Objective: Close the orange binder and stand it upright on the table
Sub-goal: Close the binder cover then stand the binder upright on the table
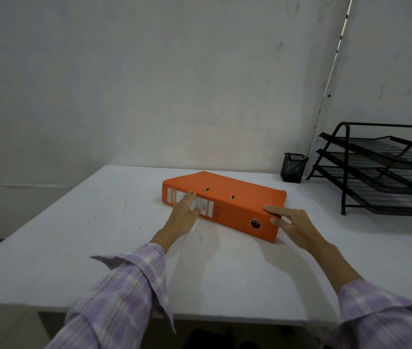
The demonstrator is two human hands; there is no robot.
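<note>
Head view: we see the orange binder (225, 201) already closed, lying flat near the middle of the white worktop (74, 248), toward its far edge, spine facing us. Our left hand (186, 210) rests open against the labelled end of the spine, fingers spread, gripping nothing. Our right hand (290, 222) is open too, fingertips touching the other end by the finger hole. So closing looks done, and standing it up is the step in hand. Next we would clasp both ends, tip the binder onto a short edge, and steady it, clear of the black tray rack (386, 170) at the far right corner.
</note>
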